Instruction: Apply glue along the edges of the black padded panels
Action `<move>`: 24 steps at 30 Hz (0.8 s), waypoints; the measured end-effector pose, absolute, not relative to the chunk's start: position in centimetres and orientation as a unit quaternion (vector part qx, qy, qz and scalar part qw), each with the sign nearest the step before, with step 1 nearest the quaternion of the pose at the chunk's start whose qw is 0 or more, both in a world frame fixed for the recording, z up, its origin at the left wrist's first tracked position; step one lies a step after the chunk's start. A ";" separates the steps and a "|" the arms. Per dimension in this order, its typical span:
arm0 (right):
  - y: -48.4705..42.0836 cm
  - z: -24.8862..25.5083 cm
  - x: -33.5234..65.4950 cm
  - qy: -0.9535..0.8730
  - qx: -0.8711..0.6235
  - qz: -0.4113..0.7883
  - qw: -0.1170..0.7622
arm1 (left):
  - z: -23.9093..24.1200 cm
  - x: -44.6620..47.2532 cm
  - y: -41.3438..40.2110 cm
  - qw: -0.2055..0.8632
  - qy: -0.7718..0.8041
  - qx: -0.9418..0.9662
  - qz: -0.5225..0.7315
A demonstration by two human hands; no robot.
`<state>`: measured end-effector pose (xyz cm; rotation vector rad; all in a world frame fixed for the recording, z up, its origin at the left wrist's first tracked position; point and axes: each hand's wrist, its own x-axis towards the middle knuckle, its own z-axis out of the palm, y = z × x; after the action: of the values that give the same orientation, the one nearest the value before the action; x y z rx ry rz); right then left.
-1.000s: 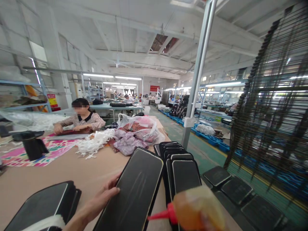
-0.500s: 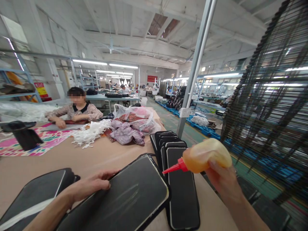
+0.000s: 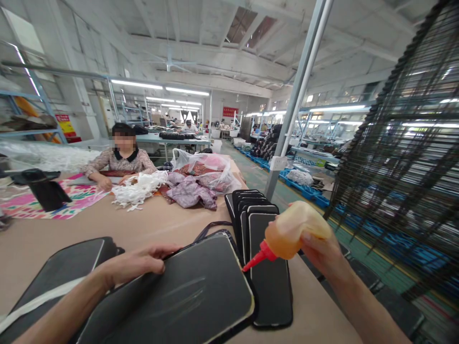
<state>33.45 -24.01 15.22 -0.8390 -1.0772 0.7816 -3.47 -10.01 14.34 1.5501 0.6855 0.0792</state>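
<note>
My left hand (image 3: 143,265) grips the upper left edge of a black padded panel (image 3: 186,296), thumb on its face and fingers behind. Pale streaks mark the panel, and a light line runs along its border. My right hand (image 3: 319,243) is wrapped round a squeeze bottle (image 3: 287,239) of amber liquid, probably glue. The bottle is tilted, its red nozzle (image 3: 256,260) pointing down left at the panel's right edge. Behind the nozzle, several similar black panels (image 3: 270,286) lean in an overlapping row. Another black panel with a white strip (image 3: 53,294) lies left, partly behind my left forearm.
Across the tan table (image 3: 143,229) a person (image 3: 124,153) handles dark red material. White strips (image 3: 139,188), a purple cloth (image 3: 191,188) and a clear plastic bag (image 3: 215,172) lie between. A metal post (image 3: 292,95) and a wire rack (image 3: 401,124) stand at right.
The bottle has shifted left and its nozzle now points more steeply down, its tip lower along the panel's edge. My left hand keeps its grip on the panel.
</note>
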 end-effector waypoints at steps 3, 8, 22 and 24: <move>-24.6 15.0 33.6 -0.479 -0.376 0.357 0.708 | 13.7 -3.7 -9.7 0.651 0.320 0.687 0.045; -25.3 14.0 33.8 -0.456 -0.368 0.348 0.731 | 12.6 -4.1 -9.4 0.682 0.322 0.653 0.064; -27.0 10.6 33.4 -0.371 -0.407 0.240 0.800 | 10.8 -3.8 -10.1 0.715 0.362 0.589 0.105; -27.1 10.2 33.3 -0.364 -0.409 0.228 0.805 | 10.3 -3.7 -10.0 0.723 0.351 0.585 0.110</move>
<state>33.30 -27.15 10.16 -0.8752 -0.7785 0.4879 -3.74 -10.04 10.28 1.2906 0.7741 0.2432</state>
